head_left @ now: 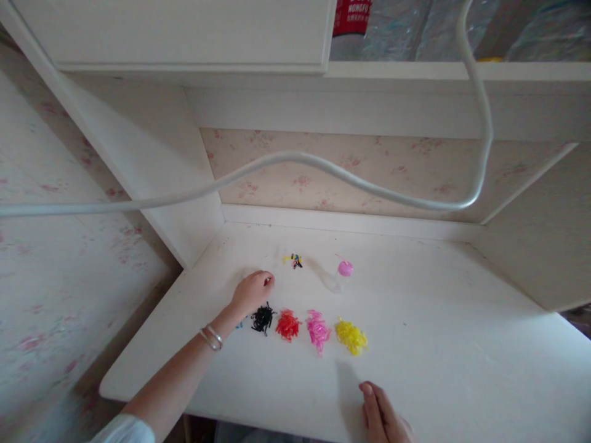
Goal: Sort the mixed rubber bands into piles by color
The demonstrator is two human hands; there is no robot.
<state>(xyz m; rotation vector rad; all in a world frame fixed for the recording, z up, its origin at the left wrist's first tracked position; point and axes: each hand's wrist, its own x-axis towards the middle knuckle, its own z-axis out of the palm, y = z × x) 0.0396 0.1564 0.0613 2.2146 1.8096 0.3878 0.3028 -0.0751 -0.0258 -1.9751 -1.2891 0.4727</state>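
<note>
Colour sorting seems in hand. My left hand [250, 291] curls just beyond the black pile [263, 319], my right hand [384, 413] nearer me; whether either grips anything, I cannot tell. Mixed bits [297, 260] lie farther back; next move likely calls for a fine pinch.

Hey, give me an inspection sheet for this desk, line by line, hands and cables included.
Surface: white desk, a few dark specks.
Job's things: black pile, red pile, pink pile and yellow pile in a row; blue pieces partly hidden by the left wrist.
Clutter: mixed-colour cluster and pink round item behind the piles.
Hands: left hand curled near the black pile; right hand near the front edge; grip contents unclear.
Cables: white cable or tube crossing the view.
Surroundings: floral wall, overhead cabinet.
</note>
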